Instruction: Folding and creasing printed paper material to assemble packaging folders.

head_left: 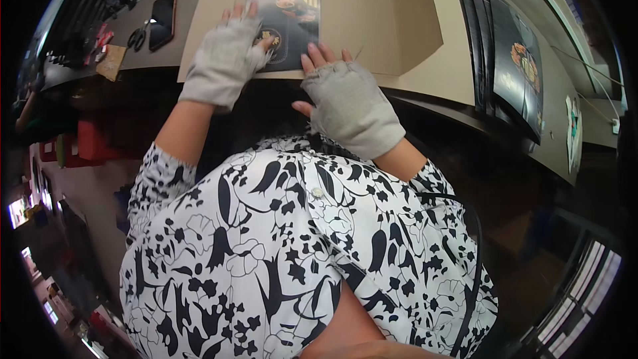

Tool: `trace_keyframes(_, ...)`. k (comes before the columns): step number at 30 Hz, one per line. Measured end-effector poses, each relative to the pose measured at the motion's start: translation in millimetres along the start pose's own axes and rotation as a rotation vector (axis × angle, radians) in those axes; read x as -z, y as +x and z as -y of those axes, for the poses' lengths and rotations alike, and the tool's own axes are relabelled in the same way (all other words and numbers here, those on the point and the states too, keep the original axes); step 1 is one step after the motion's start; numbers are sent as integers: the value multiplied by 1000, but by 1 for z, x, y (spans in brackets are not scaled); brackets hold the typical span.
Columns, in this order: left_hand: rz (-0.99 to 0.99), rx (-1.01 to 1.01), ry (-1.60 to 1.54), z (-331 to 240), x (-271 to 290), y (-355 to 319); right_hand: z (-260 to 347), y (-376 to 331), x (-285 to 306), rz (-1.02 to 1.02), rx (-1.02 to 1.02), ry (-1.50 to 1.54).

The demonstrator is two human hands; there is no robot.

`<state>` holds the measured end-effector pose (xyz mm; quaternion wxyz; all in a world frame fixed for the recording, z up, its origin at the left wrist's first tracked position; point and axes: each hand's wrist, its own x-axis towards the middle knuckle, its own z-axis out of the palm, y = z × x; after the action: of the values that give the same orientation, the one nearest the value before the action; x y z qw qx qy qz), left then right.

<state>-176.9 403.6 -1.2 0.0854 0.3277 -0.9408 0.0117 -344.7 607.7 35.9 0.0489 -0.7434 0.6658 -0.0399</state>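
Observation:
A black printed sheet (292, 43) with a picture of orange-red food lies on a large tan cardboard piece (362, 10) in front of me. My left hand (229, 56), in a grey fingerless glove, rests over the sheet's left edge, fingers stretched out, the thumb on the sheet. Beside its near right corner is my right hand (349, 103), gloved alike, with its fingers apart at the cardboard's near edge. Whether the right fingertips touch the sheet, I cannot tell. Neither hand grips anything.
Several matching black printed sheets (515, 60) lie overlapping at the table's right. On the left are a phone (163, 20), black-handled scissors (137, 38) and a small tan packet (111, 62). Dark items (76, 16) are piled at the far left. A black cable (476, 259) hangs along my right side.

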Motion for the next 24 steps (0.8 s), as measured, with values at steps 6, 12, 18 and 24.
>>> trace_keyframes(6,-68,-16,65,-9,-17,32,-39,-81,7,-401,-587,876)
trace_keyframes(12,-63,-12,34,-14,-17,35,-170,-43,3,-861,-481,411)
trace_keyframes(18,-60,-61,-5,-19,-10,27,-168,9,-21,-434,-135,290)
trace_keyframes(24,43,-154,35,-24,17,20,-119,22,-2,-286,-268,248)
